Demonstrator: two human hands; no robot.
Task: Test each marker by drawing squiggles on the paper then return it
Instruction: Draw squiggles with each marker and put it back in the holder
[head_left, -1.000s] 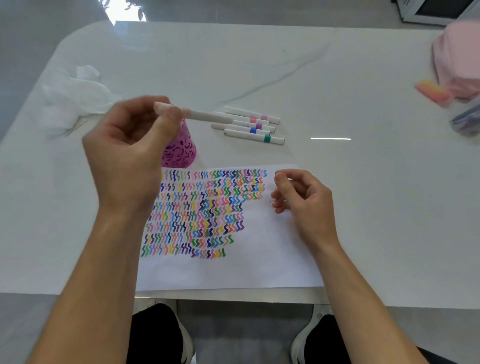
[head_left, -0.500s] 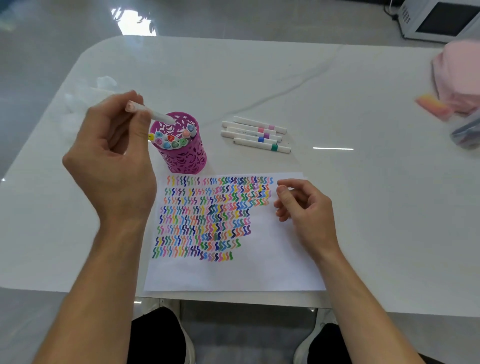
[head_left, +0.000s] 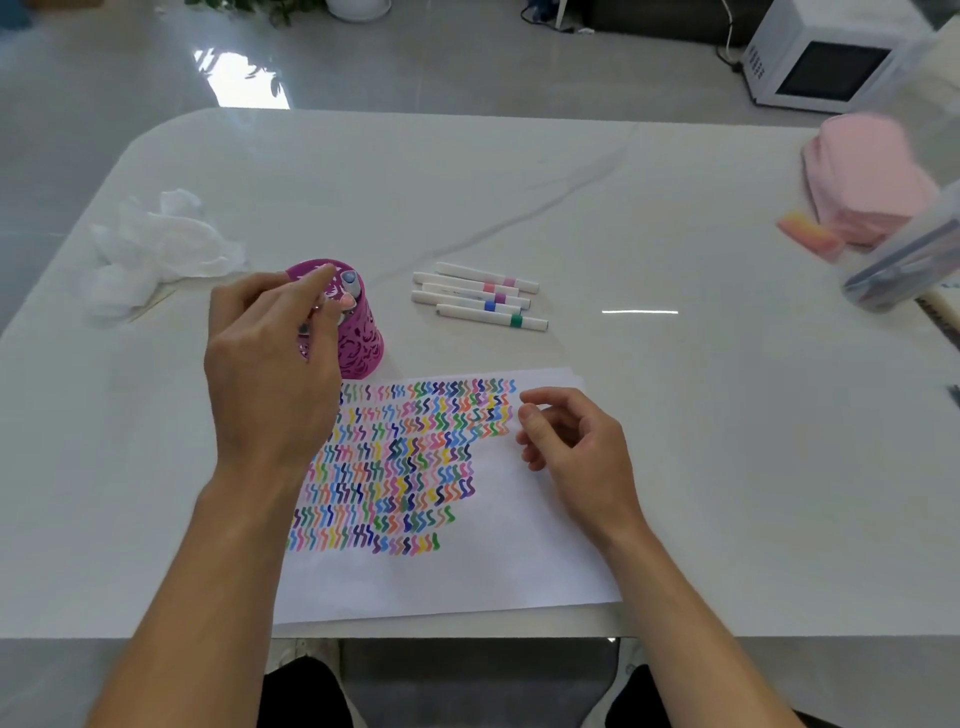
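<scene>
Reaching into the purple holder (head_left: 361, 340), left hand (head_left: 270, 364) curls fingers (head_left: 318, 278) among marker caps (head_left: 349, 277), hold unclear, while right hand (head_left: 576, 447), loosely curled and empty, likely steadies the paper (head_left: 467, 571).

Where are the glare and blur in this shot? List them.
Head view: a glare streak lies on the table; window light reflects off the floor; the pink bundle and clear container at right are smeared; the squiggled paper is sharp.

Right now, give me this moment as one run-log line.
left hand over purple holder, grip unclear | right hand loosely curled on paper, holding nothing | loose markers lie beside holder
</scene>
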